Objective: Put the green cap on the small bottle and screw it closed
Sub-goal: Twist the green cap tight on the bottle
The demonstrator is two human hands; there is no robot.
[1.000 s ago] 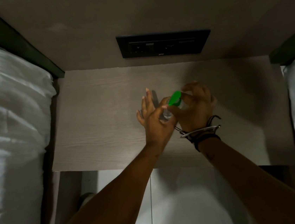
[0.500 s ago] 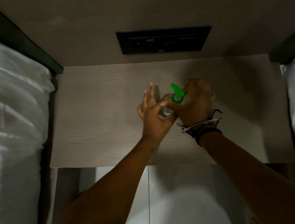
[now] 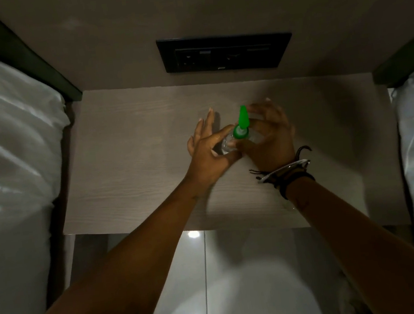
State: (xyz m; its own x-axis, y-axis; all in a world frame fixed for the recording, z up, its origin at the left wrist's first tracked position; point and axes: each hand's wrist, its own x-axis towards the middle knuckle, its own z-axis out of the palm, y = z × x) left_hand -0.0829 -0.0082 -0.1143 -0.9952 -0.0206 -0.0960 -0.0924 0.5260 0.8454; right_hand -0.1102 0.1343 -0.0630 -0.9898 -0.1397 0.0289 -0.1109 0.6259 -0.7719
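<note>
The small bottle (image 3: 228,146) stands near the middle of the pale wood counter (image 3: 129,165), caught between two bare hands. The green cap (image 3: 241,124) sits on its neck, its pointed tip rising straight up toward the wall. Whether the cap is fully threaded down cannot be told from here.

The left hand (image 3: 209,154) comes in from the left, thumb and forefinger pinched on the clear body of the bottle, while its other fingers (image 3: 203,126) stretch out flat and spread apart, pointing away over the counter. The right hand (image 3: 268,137) cups the bottle from the other side, fingers curled round it and the thumb pressed near the cap's base; how firmly it grips is hard to see in the dim light. Dark cords and a silvery bangle (image 3: 285,171) ring the right wrist.

A black socket panel (image 3: 225,52) is set in the wall above the counter. White bedding (image 3: 7,159) lies to either side, and glossy floor tiles (image 3: 240,282) show below the counter's near edge.
</note>
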